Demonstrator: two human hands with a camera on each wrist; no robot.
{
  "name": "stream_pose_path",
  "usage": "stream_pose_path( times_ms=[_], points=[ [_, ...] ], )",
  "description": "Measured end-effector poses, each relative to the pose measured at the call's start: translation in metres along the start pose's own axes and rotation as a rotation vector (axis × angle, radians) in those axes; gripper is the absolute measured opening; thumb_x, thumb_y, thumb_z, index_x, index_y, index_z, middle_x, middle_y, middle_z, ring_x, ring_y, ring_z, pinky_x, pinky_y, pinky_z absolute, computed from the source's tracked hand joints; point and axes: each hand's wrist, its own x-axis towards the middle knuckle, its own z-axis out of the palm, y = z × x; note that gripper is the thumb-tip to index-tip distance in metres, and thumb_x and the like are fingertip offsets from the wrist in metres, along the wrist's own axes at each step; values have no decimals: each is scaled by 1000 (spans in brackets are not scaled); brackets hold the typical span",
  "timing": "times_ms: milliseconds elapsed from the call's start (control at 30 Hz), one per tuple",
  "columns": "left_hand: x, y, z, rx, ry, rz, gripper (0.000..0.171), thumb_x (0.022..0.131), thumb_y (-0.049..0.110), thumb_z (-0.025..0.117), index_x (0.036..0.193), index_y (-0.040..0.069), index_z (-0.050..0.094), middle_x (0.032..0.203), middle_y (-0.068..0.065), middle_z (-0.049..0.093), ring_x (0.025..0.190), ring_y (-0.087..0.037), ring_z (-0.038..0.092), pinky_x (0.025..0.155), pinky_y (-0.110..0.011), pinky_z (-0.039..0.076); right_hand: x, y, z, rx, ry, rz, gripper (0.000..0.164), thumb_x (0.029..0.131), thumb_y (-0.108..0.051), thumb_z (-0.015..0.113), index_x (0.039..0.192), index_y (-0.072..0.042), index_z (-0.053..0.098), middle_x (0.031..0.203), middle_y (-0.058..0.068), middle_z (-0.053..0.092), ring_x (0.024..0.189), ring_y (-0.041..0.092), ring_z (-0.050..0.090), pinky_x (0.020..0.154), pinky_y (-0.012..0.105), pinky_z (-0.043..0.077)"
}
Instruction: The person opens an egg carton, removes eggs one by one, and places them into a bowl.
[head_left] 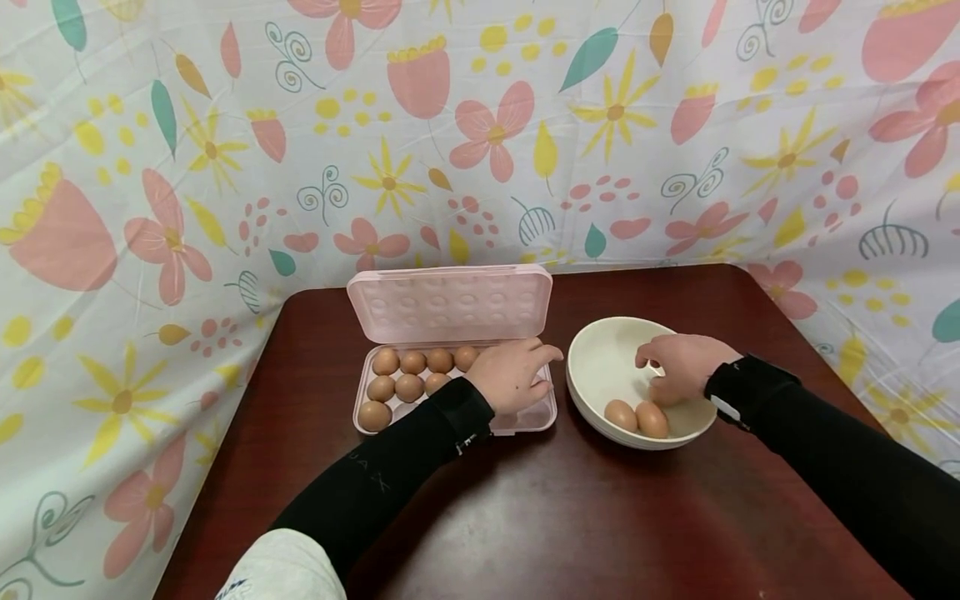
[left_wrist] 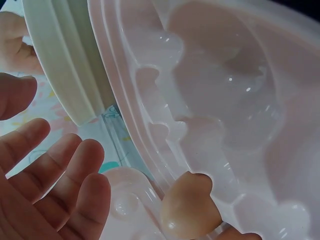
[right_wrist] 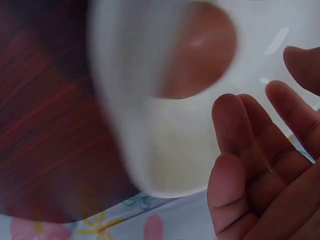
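My left hand (head_left: 512, 375) hovers over the right side of a pink plastic egg carton (head_left: 360, 408), its fingers spread and holding nothing. Several brown eggs (head_left: 409, 387) fill the carton's left part, while empty hollows (left_wrist: 200, 140) show in the left wrist view. My right hand (head_left: 686, 367) is inside the cream bowl (head_left: 600, 358), fingers loosely bent with nothing between them in the right wrist view. Below that hand, brown eggs (head_left: 652, 419) lie at the bowl's near side; one egg (right_wrist: 202, 50) shows close to the rim in the right wrist view.
The carton's lid (head_left: 453, 304) stands raised at the back. Carton and bowl sit side by side on a dark red-brown table (head_left: 480, 517). A flower-printed cloth (head_left: 480, 192) hangs behind and along the sides of the table.
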Motion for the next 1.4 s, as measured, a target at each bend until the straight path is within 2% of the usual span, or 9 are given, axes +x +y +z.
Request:
stream_pose_path(
  times_ms=[167, 400, 533, 667, 767, 900, 1033, 1233, 1400],
  points=[
    [-1, -2, 1, -1, -7, -5, 46, 91, 29, 69, 136, 24, 61, 116, 7, 61, 90, -11, 62, 70, -27, 50, 1, 8, 9, -60, -43, 4, 28, 80, -23, 72, 107, -19, 70, 92, -6, 64, 76, 13, 54, 74, 42, 42],
    [-2, -3, 2, -3, -13, -4, 45, 91, 28, 68, 135, 24, 61, 112, 8, 61, 86, -9, 60, 69, -26, 49, -3, 10, 15, -87, -50, -6, 25, 79, -24, 71, 104, -19, 71, 82, -12, 61, 72, 8, 52, 76, 45, 35],
    [-4, -4, 3, 12, -6, -2, 45, 90, 29, 68, 135, 25, 62, 113, 8, 61, 87, -9, 60, 70, -26, 49, -6, 7, 17, -128, -23, -35, 20, 81, -23, 70, 100, -19, 72, 81, -11, 65, 71, 8, 54, 73, 44, 38],
    [-5, -4, 4, 17, -7, 17, 44, 90, 28, 68, 134, 24, 62, 116, 7, 63, 93, -11, 62, 75, -28, 50, -8, 6, 21, -156, 11, -63, 9, 81, -21, 70, 90, -21, 68, 72, -14, 59, 65, 6, 50, 68, 40, 36],
    [-7, -3, 2, 2, -11, 30, 44, 91, 28, 67, 134, 24, 63, 117, 7, 65, 98, -12, 63, 80, -29, 50, -7, 7, 23, -110, 22, -34, 8, 83, -23, 71, 89, -22, 67, 71, -14, 54, 65, 8, 48, 68, 38, 37],
    [-8, -2, -1, -40, -7, 22, 45, 91, 29, 67, 135, 24, 62, 118, 7, 65, 101, -12, 62, 83, -30, 50, -5, 6, 18, 13, 55, 8, 7, 89, -26, 72, 94, -24, 67, 75, -10, 51, 70, 12, 47, 68, 35, 36],
    [-8, -3, -4, -94, -3, -19, 46, 94, 30, 66, 139, 23, 58, 124, 6, 62, 101, -11, 61, 82, -28, 50, -1, -8, 8, 96, 126, -26, 9, 94, -29, 70, 101, -24, 68, 78, -9, 52, 74, 13, 49, 69, 35, 38],
    [-10, -6, -6, -152, 39, -53, 51, 96, 30, 65, 144, 23, 51, 128, 5, 63, 103, -9, 62, 80, -28, 51, 10, -43, -7, 133, 264, -105, 32, 93, -34, 72, 122, -20, 67, 91, -12, 63, 83, 10, 60, 78, 37, 48],
    [-14, -8, -12, -197, 93, -64, 54, 97, 33, 66, 147, 22, 48, 138, 3, 56, 101, -7, 62, 79, -27, 51, 17, -71, -25, 240, 287, -157, 49, 93, -40, 73, 135, -20, 57, 100, -9, 68, 86, 10, 64, 78, 38, 51]
  ],
)
